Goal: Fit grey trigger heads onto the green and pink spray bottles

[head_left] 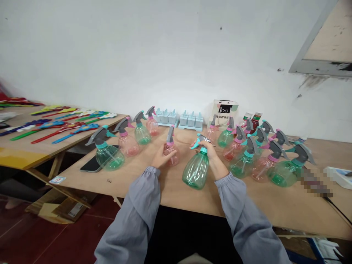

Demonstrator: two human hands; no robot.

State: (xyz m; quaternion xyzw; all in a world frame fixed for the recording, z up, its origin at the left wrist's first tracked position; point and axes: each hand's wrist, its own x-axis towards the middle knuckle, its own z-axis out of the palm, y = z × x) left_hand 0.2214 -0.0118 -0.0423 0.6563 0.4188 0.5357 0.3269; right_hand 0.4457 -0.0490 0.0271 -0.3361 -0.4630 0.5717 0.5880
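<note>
Right hand [211,149]: fingers curled round the neck of the green spray bottle [195,171], upright mid-table [176,194], looks empty. Left hand [161,157]: fingers wrapped on the pink spray bottle [172,154] just beside it. Other spray bottles [247,157] crowd the right; phone [92,165] far left.

A white box [224,109] stands at the back of the desk [176,194]. Just left of the box sit pale blue moulds [191,120]. Far left of it lie a black phone [91,165] and coloured swatters [63,128].
</note>
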